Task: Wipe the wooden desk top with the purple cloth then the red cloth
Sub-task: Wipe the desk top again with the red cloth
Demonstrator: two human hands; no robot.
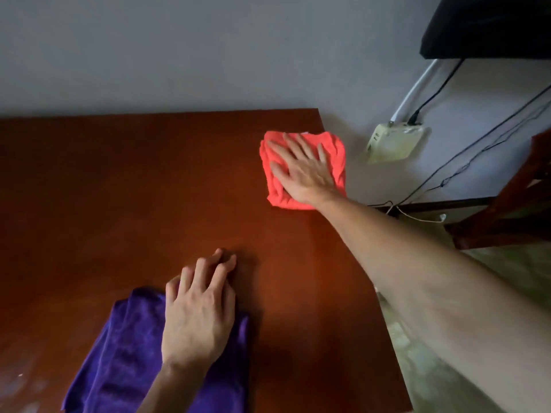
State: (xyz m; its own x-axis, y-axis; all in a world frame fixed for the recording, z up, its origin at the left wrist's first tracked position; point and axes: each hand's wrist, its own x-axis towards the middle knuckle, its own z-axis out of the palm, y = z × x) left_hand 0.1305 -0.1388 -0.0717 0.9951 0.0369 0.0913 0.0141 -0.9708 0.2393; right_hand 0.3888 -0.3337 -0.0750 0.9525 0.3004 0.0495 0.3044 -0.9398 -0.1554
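The wooden desk top [119,189] is reddish brown and fills the left and middle of the view. A red cloth [337,156], folded into a rough square, lies at the desk's far right corner, slightly over the right edge. My right hand [301,171] presses flat on it with the fingers spread. A purple cloth [125,353] lies crumpled near the front edge. My left hand [199,311] rests with its palm on the purple cloth's right part and its fingertips on the bare wood beyond it.
A grey wall runs behind the desk. To the right hang a pale socket box [393,143] and dark cables [477,138]. A dark wooden frame [512,210] stands at the right, above a greenish floor [447,368]. A black object [489,25] juts in at the top right.
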